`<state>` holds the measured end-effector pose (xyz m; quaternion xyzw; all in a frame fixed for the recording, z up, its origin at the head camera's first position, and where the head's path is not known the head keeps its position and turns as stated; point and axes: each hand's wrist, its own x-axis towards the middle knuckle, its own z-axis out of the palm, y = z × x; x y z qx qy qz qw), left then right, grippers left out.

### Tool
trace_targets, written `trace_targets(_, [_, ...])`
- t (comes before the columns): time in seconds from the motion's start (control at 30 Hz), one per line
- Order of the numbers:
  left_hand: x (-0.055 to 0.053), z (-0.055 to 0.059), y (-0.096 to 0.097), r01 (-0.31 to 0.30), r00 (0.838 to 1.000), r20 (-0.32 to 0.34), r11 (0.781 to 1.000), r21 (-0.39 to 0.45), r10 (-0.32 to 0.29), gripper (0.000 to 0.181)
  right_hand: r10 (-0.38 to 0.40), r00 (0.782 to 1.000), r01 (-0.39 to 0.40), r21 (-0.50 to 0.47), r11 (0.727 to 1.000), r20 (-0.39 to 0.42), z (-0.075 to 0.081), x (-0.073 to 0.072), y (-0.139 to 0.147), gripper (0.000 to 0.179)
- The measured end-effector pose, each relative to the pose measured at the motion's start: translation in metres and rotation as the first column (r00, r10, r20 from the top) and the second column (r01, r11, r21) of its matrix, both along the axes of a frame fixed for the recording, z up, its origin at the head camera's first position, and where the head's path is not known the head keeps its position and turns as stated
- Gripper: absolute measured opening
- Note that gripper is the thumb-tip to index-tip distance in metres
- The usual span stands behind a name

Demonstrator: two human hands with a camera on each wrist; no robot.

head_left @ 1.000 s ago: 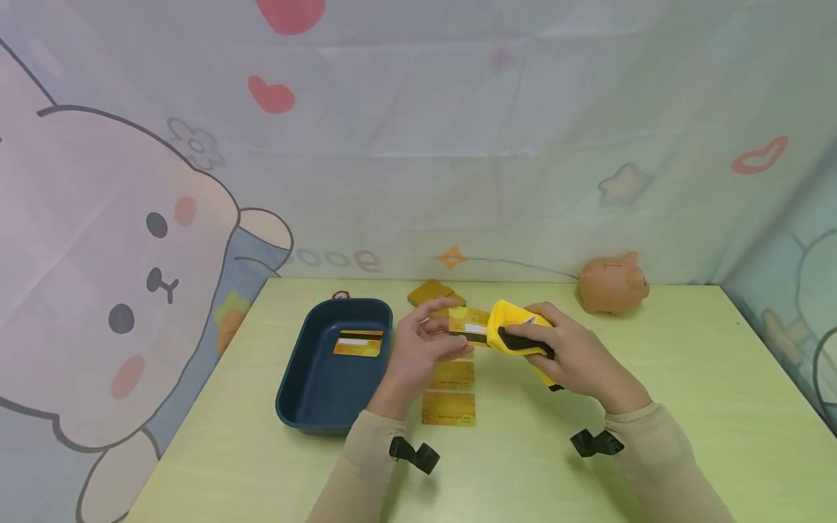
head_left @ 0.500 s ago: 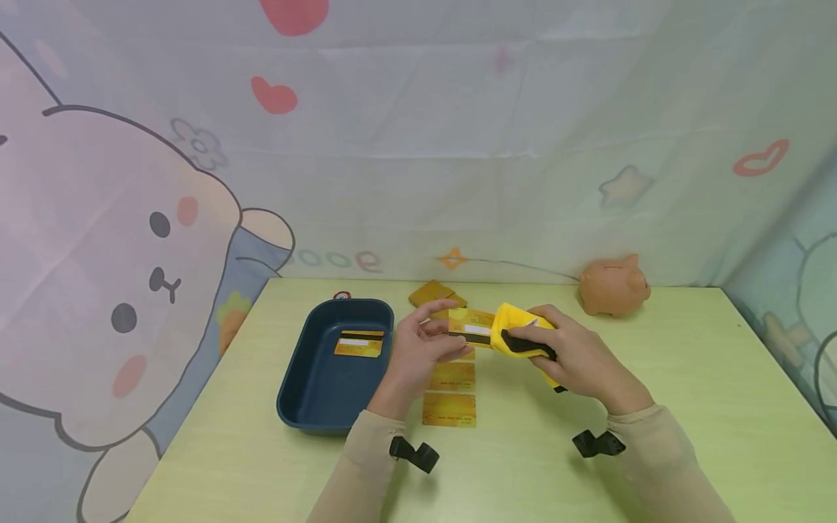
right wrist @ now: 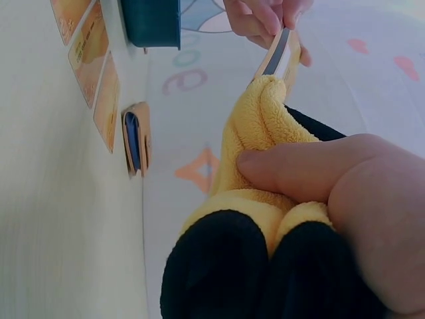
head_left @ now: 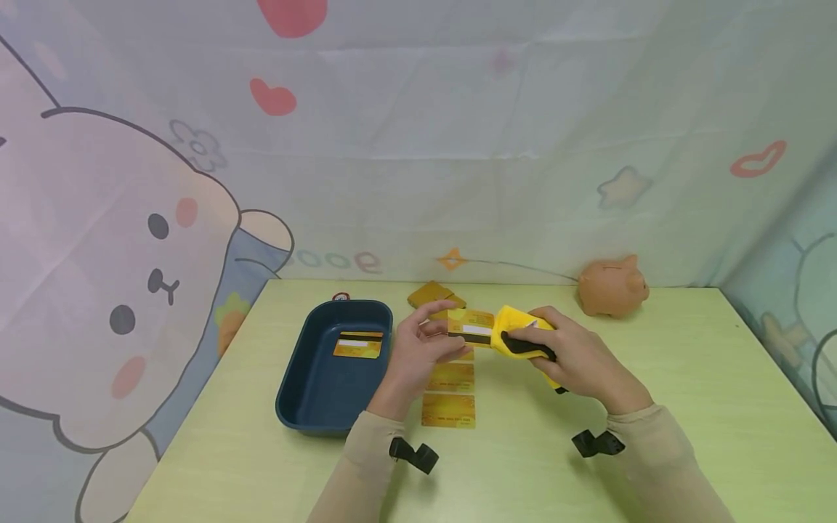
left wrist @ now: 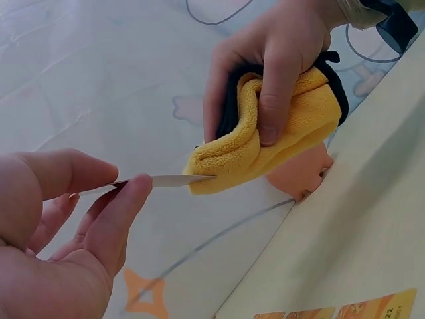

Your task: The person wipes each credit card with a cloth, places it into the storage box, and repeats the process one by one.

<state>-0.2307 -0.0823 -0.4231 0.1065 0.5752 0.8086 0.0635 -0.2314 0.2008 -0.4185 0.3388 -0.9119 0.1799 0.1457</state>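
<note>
My left hand (head_left: 418, 341) has thumb and fingers pinched on one end of a thin, flat gold card (head_left: 472, 325), held above the table left of my right hand (head_left: 585, 359), whose fingers wrap a folded, fuzzy yellow cloth (head_left: 512, 321) with black edging, card's right end touching it. Card shows a black stripe and white strip; print on the cards on the table (head_left: 448, 411) mostly too small to read. Smooth, round-cornered blue tray (head_left: 330, 398) on the left contains one gold card, stripe up.
</note>
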Motion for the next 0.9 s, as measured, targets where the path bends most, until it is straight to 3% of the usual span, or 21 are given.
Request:
trace_targets(0.37, [-0.003, -0.005, -0.001, -0.053, 0.999, 0.008, 0.997, -0.047, 0.054, 0.057, -0.014, 0.999, 0.014, -0.017, 1.0, 0.041, -0.001, -0.001, 0.004, 0.051])
trace_targets(0.67, [-0.004, -0.003, -0.002, -0.129, 0.991, 0.01, 0.987, -0.099, 0.131, 0.058, -0.018, 0.999, 0.02, -0.046, 0.999, 0.04, 0.005, -0.001, 0.011, 0.054])
trace_targets(0.9, [-0.004, -0.003, -0.004, -0.122, 0.991, 0.046, 0.986, -0.116, 0.128, 0.057, -0.029, 0.998, 0.031, -0.038, 0.999, 0.048, 0.007, -0.002, 0.015, 0.054])
